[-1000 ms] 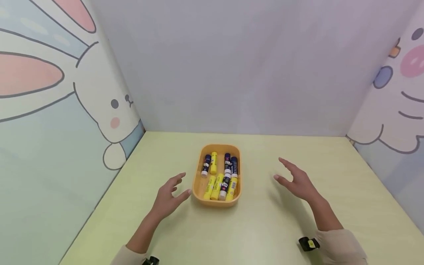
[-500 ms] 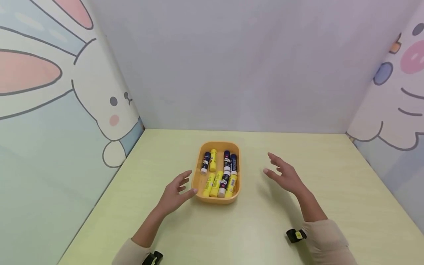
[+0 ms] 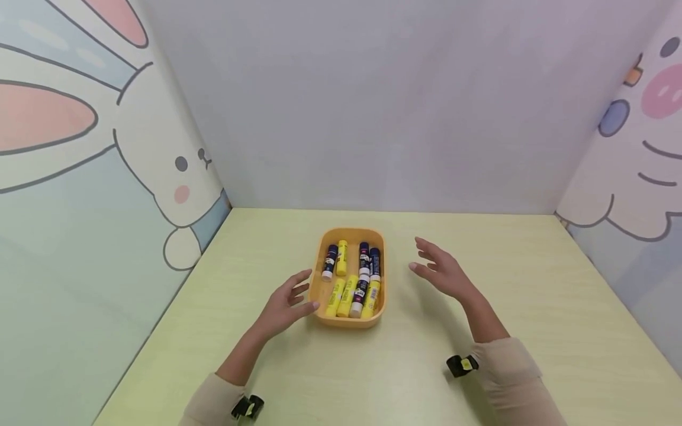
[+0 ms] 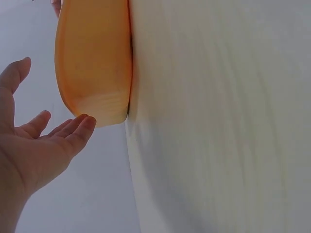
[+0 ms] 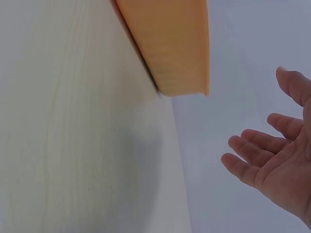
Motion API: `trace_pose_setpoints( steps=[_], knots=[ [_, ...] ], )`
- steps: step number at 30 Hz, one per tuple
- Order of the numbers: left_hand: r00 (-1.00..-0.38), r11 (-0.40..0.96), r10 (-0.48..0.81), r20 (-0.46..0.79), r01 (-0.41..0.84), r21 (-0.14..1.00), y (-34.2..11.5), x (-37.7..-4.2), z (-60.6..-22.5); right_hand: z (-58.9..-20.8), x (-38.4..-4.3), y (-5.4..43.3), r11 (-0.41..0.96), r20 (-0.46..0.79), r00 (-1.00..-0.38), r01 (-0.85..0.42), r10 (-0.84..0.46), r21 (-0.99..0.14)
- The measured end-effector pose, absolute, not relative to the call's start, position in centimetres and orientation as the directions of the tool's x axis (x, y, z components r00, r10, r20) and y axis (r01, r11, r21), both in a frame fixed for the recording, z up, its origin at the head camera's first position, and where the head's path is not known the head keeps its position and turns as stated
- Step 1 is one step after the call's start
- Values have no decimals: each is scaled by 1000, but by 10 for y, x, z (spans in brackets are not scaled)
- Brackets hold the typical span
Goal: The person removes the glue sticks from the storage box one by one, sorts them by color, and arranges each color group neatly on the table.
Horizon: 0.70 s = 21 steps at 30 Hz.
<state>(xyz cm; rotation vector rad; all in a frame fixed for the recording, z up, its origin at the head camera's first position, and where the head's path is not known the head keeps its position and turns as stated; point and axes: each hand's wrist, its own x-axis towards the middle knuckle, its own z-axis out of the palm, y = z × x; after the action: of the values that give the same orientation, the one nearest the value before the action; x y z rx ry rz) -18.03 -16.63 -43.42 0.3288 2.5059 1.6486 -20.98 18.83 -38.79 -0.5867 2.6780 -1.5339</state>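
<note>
An orange plastic tray [image 3: 348, 323] stands on the table, holding several glue sticks. Some are yellow, like the yellow glue stick [image 3: 341, 258] at the back; others are dark blue with white ends, such as the blue glue stick [image 3: 330, 262] at the left. My left hand [image 3: 281, 309] is at the tray's left side, fingers spread, its fingertips and thumb right at the rim. To the right of the tray, a gap away, my right hand [image 3: 443, 272] hovers with its fingers loosely extended. Neither hand holds anything. In both wrist views the tray's contents are hidden behind its walls.
The pale wooden table [image 3: 405, 367] extends around the tray on all sides. A grey back wall [image 3: 383, 106] and side panels with a cartoon rabbit [image 3: 160, 148] and a pink-nosed figure [image 3: 639, 160] enclose it. Black wrist devices [image 3: 461, 365] sit below the sleeves.
My right hand has moved left, closer to the tray. The left hand has shifted slightly right, up to the tray's rim. The tray and glue sticks keep their places.
</note>
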Motion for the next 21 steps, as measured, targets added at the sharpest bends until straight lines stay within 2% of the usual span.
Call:
trace_pose_setpoints(
  steps=[7, 11, 16, 21],
  knots=[
    [-952, 387, 306, -3, 121, 914, -159, -172, -405, -387, -218, 182, 433, 145, -935, -282, -323, -856],
    [-948, 400, 318, -17, 118, 909, -159, -173, -401, -388, -225, 178, 430, 126, -933, -271, -337, -861],
    [-940, 414, 336, -52, 98, 905, -161, -177, -404, -403, -241, 177, 410, 113, -929, -262, -353, -874],
    [-936, 427, 338, -100, 57, 903, -168, -190, -426, -410, -254, 173, 399, 109, -921, -266, -374, -878]
  ],
)
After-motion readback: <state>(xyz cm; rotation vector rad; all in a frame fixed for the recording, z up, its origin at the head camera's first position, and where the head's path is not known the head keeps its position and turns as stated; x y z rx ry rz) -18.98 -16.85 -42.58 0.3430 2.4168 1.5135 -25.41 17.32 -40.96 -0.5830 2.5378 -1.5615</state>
